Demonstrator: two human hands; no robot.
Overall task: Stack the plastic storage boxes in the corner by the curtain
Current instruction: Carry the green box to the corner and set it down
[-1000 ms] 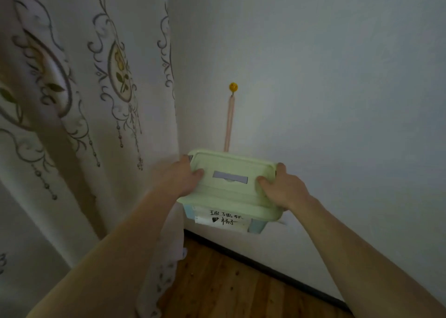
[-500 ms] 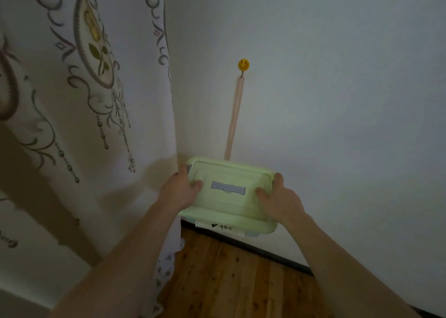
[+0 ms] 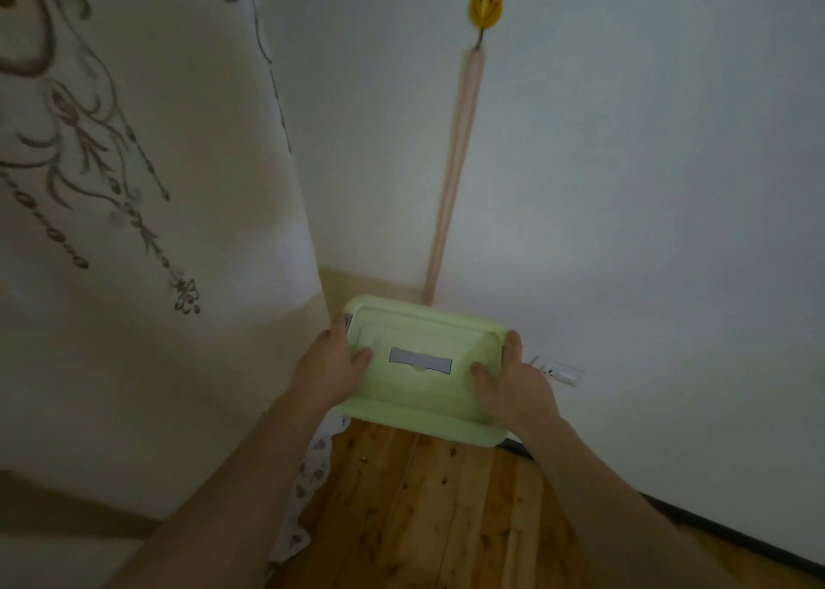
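Note:
A plastic storage box with a pale green lid (image 3: 424, 365) is in the corner between the curtain (image 3: 147, 231) and the white wall. A grey label strip sits in the middle of the lid. My left hand (image 3: 328, 367) grips the lid's left end. My right hand (image 3: 513, 385) grips its right end, thumb over the far edge. Only the lid shows from above; the box body and whatever lies under it are hidden.
A yellow smiley hook (image 3: 485, 7) on the wall holds a pink ribbon (image 3: 453, 173) that hangs down behind the box. A white wall socket (image 3: 558, 370) sits just right of the box. Wooden floorboards (image 3: 428, 508) and a dark skirting board (image 3: 714, 530) lie below.
The box has gone down toward the floor in both hands. Its front label has dropped out of sight, and only the lid shows from above.

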